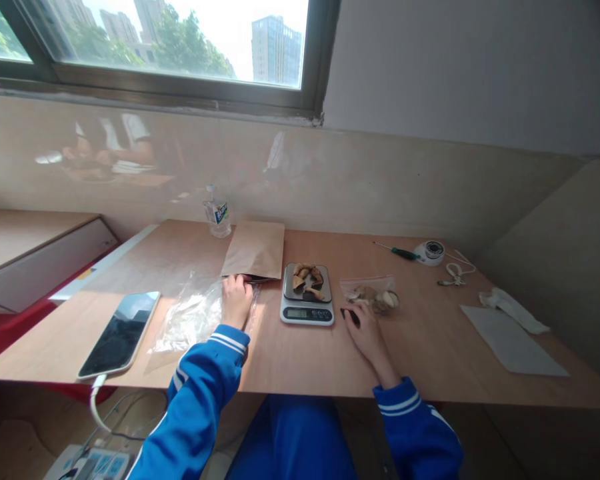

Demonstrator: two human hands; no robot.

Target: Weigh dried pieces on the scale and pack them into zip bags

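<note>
My left hand (236, 300) is at the mouth of a brown paper bag (256, 250), its fingers closed on the near edge. The bag lies flat and its dark opening faces me. My right hand (365, 330) rests on the table with a small dark piece (351, 317) between thumb and fingers. Between the hands stands a kitchen scale (307, 315) bearing several brown, curled dried pieces (307, 279), perhaps dried mushroom. Just beyond my right hand lies a clear zip bag (367, 283) with pale brown dried slices (384, 301) inside.
Crumpled clear plastic (193, 317) and a charging tablet (123, 333) lie on the left. A water bottle (218, 213) stands near the wall. To the right are a screwdriver (403, 253), a white camera (429, 252) with its cable, a white sheet (513, 340) and a cloth (515, 310).
</note>
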